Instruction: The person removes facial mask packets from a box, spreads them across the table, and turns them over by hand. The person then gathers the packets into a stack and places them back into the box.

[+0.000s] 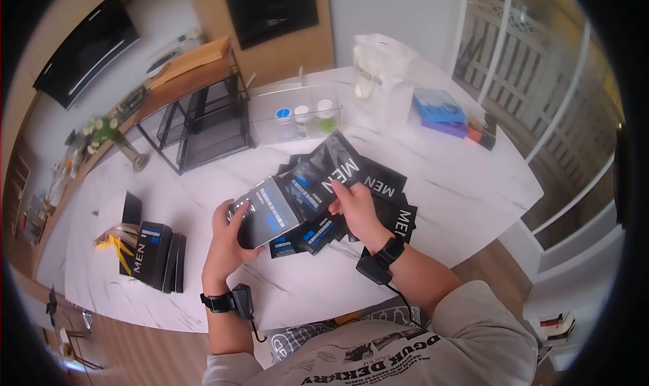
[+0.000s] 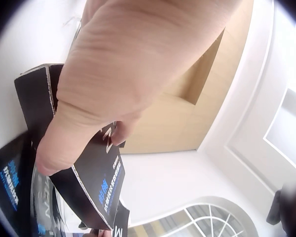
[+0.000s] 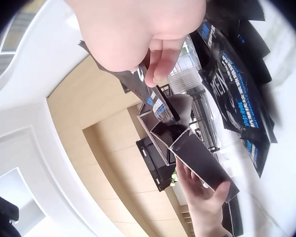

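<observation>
My left hand (image 1: 228, 247) grips a black box (image 1: 276, 215) with blue and white print, fingers and thumb on opposite sides. In the right wrist view the box (image 3: 202, 159) has its end flap up and its opening faces my right hand. My right hand (image 1: 359, 217) pinches a black sachet (image 1: 316, 176) marked MEN near one end. The sachet's other end (image 3: 160, 106) is right at the box's opening. Beneath both hands, several more black sachets (image 1: 387, 178) lie in an overlapping, fanned pile on the table.
At left stand several black MEN boxes (image 1: 154, 257) beside something yellow (image 1: 123, 249). Behind are a black rack (image 1: 209, 119), a clear bin (image 1: 267, 119) with 3 bottles and a white bag (image 1: 385, 82). Blue and purple boxes (image 1: 439, 107) sit back right on the marbled table (image 1: 473, 183).
</observation>
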Action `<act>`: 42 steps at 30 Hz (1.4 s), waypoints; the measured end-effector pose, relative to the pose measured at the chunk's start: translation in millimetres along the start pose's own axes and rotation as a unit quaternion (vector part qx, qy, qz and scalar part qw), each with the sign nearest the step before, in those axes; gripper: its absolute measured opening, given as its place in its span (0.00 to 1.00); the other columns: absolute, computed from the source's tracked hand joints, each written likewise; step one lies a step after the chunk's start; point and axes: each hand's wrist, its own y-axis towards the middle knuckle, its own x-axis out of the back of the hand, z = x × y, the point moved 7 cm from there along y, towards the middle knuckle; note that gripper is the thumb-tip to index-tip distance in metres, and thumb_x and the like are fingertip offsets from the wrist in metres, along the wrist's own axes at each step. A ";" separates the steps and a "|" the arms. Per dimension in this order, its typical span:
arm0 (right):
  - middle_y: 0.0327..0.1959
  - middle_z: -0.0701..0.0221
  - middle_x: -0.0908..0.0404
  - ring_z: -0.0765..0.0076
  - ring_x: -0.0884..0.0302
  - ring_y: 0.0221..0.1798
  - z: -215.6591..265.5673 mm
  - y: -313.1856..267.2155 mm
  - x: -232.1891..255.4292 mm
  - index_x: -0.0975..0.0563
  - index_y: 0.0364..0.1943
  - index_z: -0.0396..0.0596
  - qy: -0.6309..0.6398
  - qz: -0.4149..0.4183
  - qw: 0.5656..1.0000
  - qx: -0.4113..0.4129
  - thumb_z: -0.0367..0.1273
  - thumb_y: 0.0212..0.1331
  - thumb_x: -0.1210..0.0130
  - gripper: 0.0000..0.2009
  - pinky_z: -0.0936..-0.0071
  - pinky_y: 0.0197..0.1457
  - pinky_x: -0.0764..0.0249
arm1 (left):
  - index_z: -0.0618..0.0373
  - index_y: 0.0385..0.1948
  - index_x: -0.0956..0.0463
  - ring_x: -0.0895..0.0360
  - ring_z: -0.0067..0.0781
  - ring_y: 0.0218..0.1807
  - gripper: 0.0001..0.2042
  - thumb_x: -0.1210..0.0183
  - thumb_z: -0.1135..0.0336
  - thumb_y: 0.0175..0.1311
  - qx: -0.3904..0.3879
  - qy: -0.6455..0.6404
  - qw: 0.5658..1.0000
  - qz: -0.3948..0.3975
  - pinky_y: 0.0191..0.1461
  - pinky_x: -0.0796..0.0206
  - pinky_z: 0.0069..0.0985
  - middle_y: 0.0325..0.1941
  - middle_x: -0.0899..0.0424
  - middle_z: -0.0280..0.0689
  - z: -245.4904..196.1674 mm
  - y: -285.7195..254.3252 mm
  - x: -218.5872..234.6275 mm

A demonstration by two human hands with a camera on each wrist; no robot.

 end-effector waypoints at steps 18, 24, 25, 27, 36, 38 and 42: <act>0.35 0.72 0.20 0.82 0.25 0.31 3.7 4.0 -0.1 0.29 0.57 0.41 -0.058 -0.003 0.996 0.063 0.31 0.70 0.47 0.16 0.82 0.33 0.28 | 0.48 0.67 0.34 0.40 0.56 0.70 0.50 0.21 0.73 0.30 0.006 -0.023 1.000 -0.006 0.70 0.38 0.41 0.70 0.41 0.51 -6.2 4.4 -21.1; 0.32 0.65 0.17 0.77 0.22 0.30 -5.9 -17.2 -30.0 0.23 0.50 0.39 -0.264 0.099 0.957 0.070 0.30 0.67 0.44 0.11 0.77 0.35 0.25 | 0.49 0.66 0.32 0.39 0.57 0.69 0.48 0.22 0.71 0.30 -0.031 -0.021 0.999 -0.003 0.70 0.38 0.41 0.69 0.40 0.51 -16.4 5.0 -22.5; 0.32 0.64 0.17 0.77 0.22 0.31 -4.8 -18.2 -31.9 0.23 0.49 0.39 -0.294 0.106 0.946 0.089 0.30 0.67 0.44 0.11 0.77 0.36 0.26 | 0.49 0.65 0.32 0.39 0.57 0.69 0.48 0.22 0.71 0.30 -0.037 -0.017 0.999 -0.003 0.70 0.38 0.41 0.69 0.40 0.51 -17.8 5.2 -23.1; 0.32 0.62 0.17 0.76 0.22 0.31 0.7 -16.1 -25.5 0.22 0.49 0.39 -0.306 0.079 0.940 0.128 0.30 0.67 0.44 0.10 0.77 0.36 0.26 | 0.49 0.65 0.32 0.39 0.57 0.69 0.47 0.22 0.70 0.30 -0.050 -0.018 0.998 -0.013 0.70 0.39 0.41 0.69 0.40 0.51 -14.4 5.3 -25.5; 0.29 0.66 0.19 0.80 0.25 0.30 -3.9 -13.1 -28.9 0.22 0.43 0.38 -0.321 0.122 0.931 0.124 0.26 0.66 0.45 0.06 0.78 0.34 0.28 | 0.50 0.63 0.31 0.36 0.60 0.66 0.44 0.23 0.68 0.33 -0.091 -0.036 0.995 -0.024 0.68 0.39 0.43 0.65 0.35 0.54 -21.9 3.7 -18.7; 0.31 0.68 0.21 0.80 0.26 0.31 -3.0 -13.9 -32.9 0.22 0.42 0.37 -0.346 0.136 0.917 0.145 0.25 0.66 0.46 0.06 0.79 0.35 0.30 | 0.50 0.64 0.31 0.36 0.59 0.66 0.45 0.23 0.67 0.33 -0.099 -0.040 0.994 -0.026 0.68 0.38 0.43 0.64 0.35 0.54 -21.7 3.3 -18.5; 0.34 0.71 0.25 0.81 0.28 0.34 0.8 -13.2 -34.2 0.22 0.42 0.35 -0.375 0.154 0.899 0.165 0.25 0.68 0.48 0.06 0.82 0.37 0.32 | 0.50 0.64 0.31 0.36 0.59 0.65 0.44 0.24 0.68 0.33 -0.092 -0.036 0.995 -0.028 0.67 0.37 0.43 0.64 0.34 0.53 -19.9 3.4 -17.9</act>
